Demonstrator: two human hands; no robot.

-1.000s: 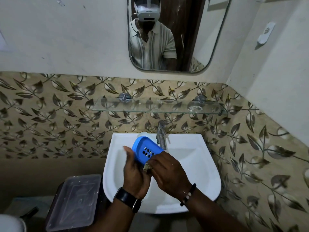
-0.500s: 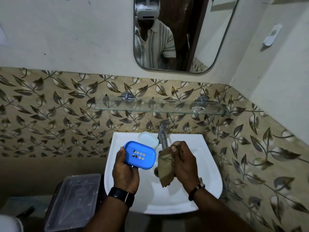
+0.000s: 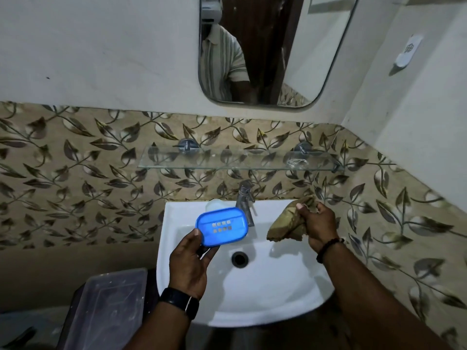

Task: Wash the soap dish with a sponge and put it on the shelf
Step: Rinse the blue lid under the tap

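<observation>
My left hand (image 3: 188, 263) holds a blue soap dish (image 3: 222, 226) with drain holes by its near edge, above the left side of the white sink (image 3: 273, 294). My right hand (image 3: 317, 223) grips a brown sponge (image 3: 285, 227) over the sink's right rear corner, apart from the dish. The glass shelf (image 3: 240, 161) is fixed to the leaf-patterned tiles above the tap (image 3: 246, 200), with nothing large on it.
A pale round object (image 3: 214, 204) sits on the sink's back rim behind the dish. The drain (image 3: 239, 258) lies open in the basin. A bin with a clear lid (image 3: 106, 306) stands to the left. A mirror (image 3: 273, 46) hangs above the shelf.
My hands have separated: the sponge came off the dish and moved right to the sink's far corner. The dish shifted left and now lies flatter in my left hand.
</observation>
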